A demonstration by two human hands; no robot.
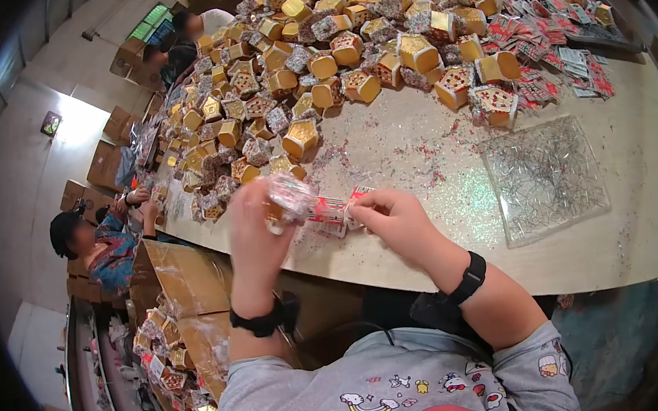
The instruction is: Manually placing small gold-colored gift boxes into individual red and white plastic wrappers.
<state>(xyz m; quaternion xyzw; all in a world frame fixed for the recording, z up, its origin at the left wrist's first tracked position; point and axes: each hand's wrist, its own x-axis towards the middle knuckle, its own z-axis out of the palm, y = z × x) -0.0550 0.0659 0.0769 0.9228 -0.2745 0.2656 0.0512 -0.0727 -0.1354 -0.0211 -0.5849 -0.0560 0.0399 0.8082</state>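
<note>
Near the table's front edge, my left hand [251, 232] is closed round a small house-shaped ornament [291, 194] with a speckled pink-and-white roof. It looks slightly smeared by motion. Just right of it, my right hand [399, 219] pinches the end of a red-and-white printed card [361, 195] between thumb and fingers. More red-and-white cards [326, 213] show between the two hands, beside the ornament. Whether they are fastened to it I cannot tell. A large heap of similar gold-and-white house ornaments [323, 67] covers the far and left parts of the table.
To the right lies a clear shallow tray [512, 225] of thin pins or wires. Loose cards [539, 58] lie near a dark tray [632, 44] at the far right. Glitter litters the tabletop [385, 134]. An open carton [186, 277] with ornaments stands at left, where other people work.
</note>
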